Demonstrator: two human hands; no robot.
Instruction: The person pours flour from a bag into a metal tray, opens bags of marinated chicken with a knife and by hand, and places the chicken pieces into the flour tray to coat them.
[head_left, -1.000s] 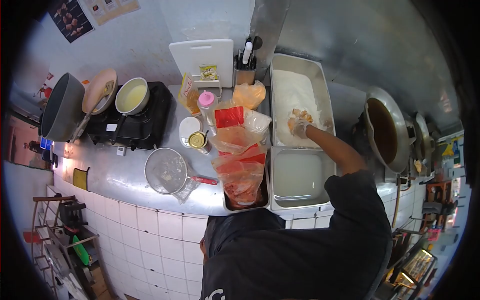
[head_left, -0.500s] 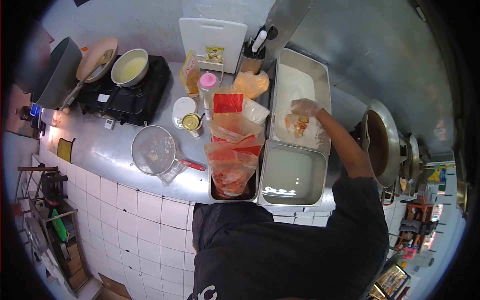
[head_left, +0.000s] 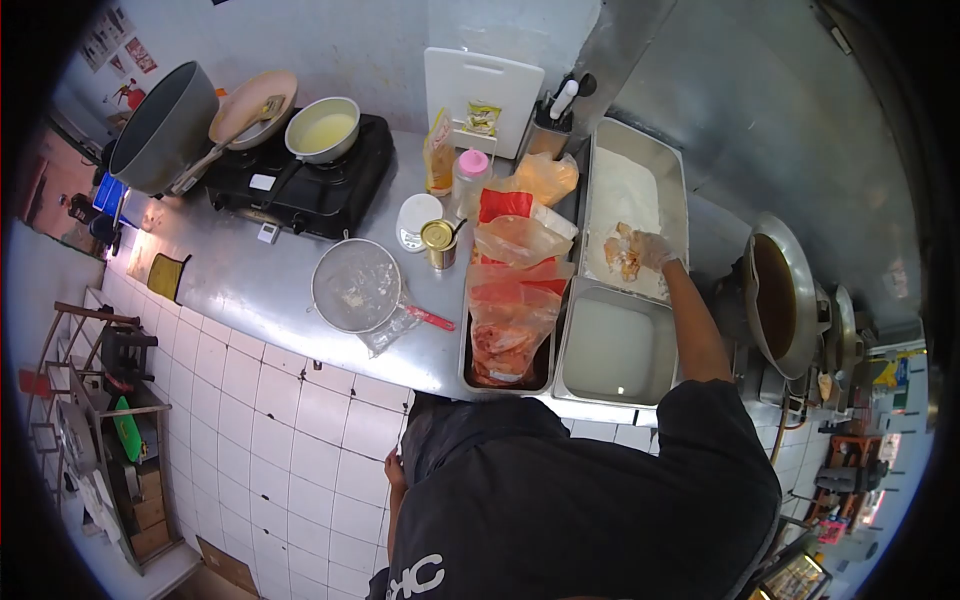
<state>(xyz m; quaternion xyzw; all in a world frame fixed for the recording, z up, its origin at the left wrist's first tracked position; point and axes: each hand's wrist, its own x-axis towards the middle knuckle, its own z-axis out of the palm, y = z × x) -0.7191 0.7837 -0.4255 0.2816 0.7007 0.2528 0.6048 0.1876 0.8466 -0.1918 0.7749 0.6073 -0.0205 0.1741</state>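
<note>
My right hand (head_left: 655,250), in a clear plastic glove, reaches into the metal tray of white flour (head_left: 632,185). Its fingers are closed against a flour-dusted chicken piece (head_left: 622,252) lying at the tray's near end. Just in front of that tray stands a metal pan of cloudy liquid (head_left: 618,340). Left of the pan, plastic bags of raw meat (head_left: 505,345) fill a long container. My left hand (head_left: 394,468) hangs low beside the dark apron (head_left: 480,430), away from the counter; its fingers are too small and partly hidden to read.
A wide wok of brown oil (head_left: 775,300) stands at the right. On the counter's left are a sieve with a red handle (head_left: 357,287), an open can (head_left: 439,243), a white scale (head_left: 418,222), a pink-capped bottle (head_left: 472,178) and a black stove (head_left: 340,185) with a saucepan (head_left: 322,130).
My right hand has shifted from above the chicken piece to its right side. The view has swung, and my left hand now shows beside the apron.
</note>
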